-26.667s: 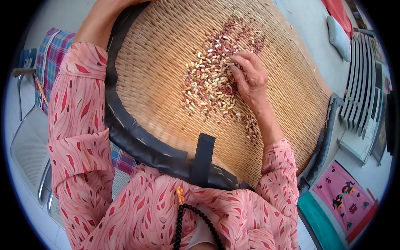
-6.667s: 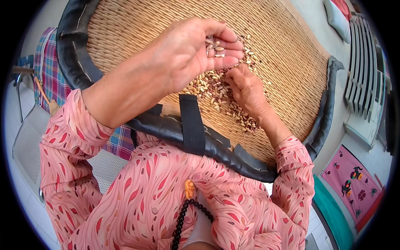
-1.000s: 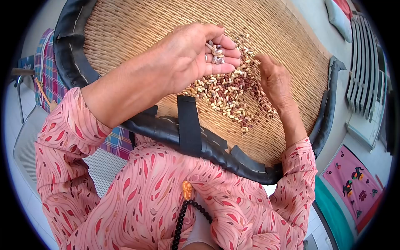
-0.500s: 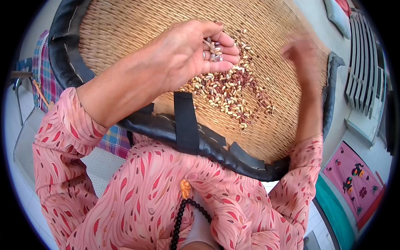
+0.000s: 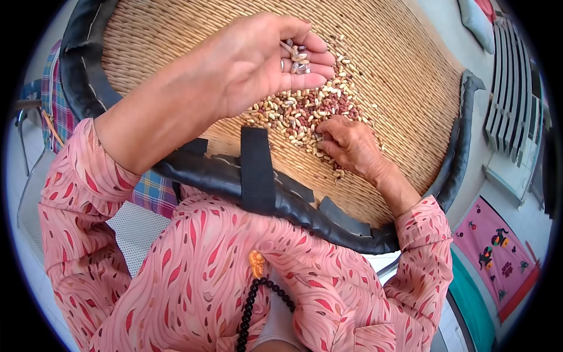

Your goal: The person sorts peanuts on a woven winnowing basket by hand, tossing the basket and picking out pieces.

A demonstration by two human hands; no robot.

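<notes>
My left hand [image 5: 264, 64] is palm up, fingers loosely cupped around several beans [image 5: 299, 58], some pale and some dark purplish. It hovers over the far side of a spread of mixed beans [image 5: 293, 111], cream, brown and dark red, lying on a large woven tray [image 5: 176, 35]. At the near right of that spread, my right hand [image 5: 349, 144] reaches down with thumb and fingertips pinched together among the beans. Whatever is between those fingertips is hidden.
The tray has a stitched black rim [image 5: 217, 182] resting against my body, with a black strap [image 5: 257, 170] over its near edge. A plaid cloth [image 5: 153, 193] hangs at the left. Grey slats [image 5: 507, 100] and a pink patterned cloth [image 5: 495, 252] are at the right.
My right hand has come from the tray's right side, where it was blurred, down and left into the beans. My left hand has shifted slightly up and left, still holding its beans.
</notes>
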